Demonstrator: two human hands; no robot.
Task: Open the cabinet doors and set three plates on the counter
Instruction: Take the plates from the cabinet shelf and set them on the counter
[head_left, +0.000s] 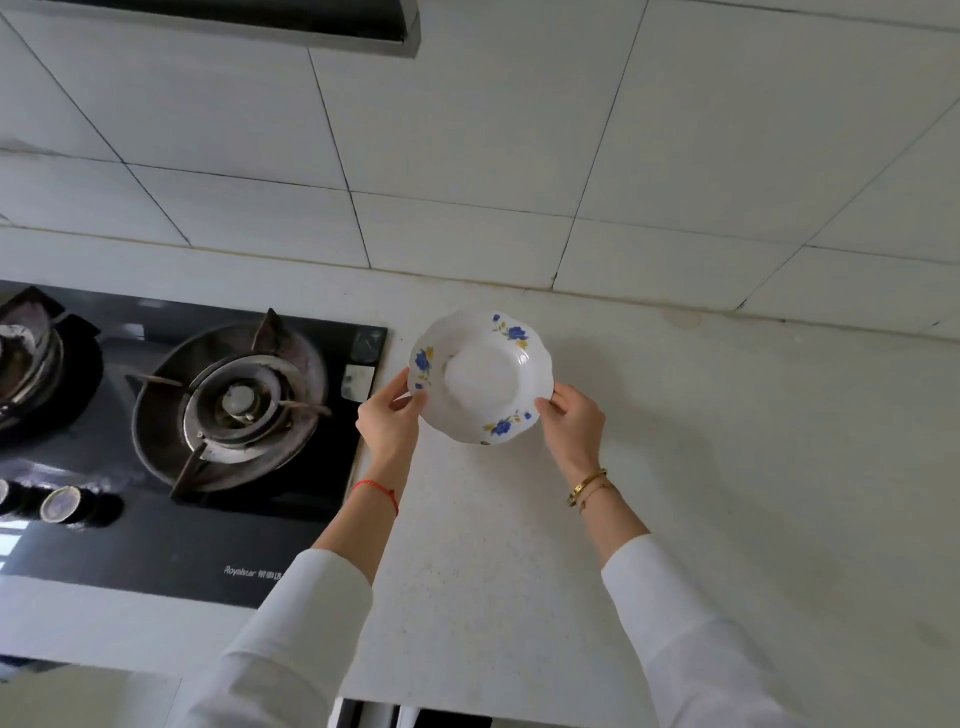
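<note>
A white plate (480, 376) with a scalloped rim and blue and yellow flowers is held over the pale speckled counter (727, 467), close to the back wall. My left hand (389, 415) pinches its left rim and my right hand (571, 415) pinches its right rim. Whether the plate touches the counter I cannot tell. No other plate is in view. Below the counter's front edge only a dark strip of the cabinet (415, 717) shows.
A black glass gas stove (171, 540) with two burners lies in the counter just left of the plate. White wall tiles (467, 156) rise behind, and a range hood's edge (311, 31) hangs at the top left.
</note>
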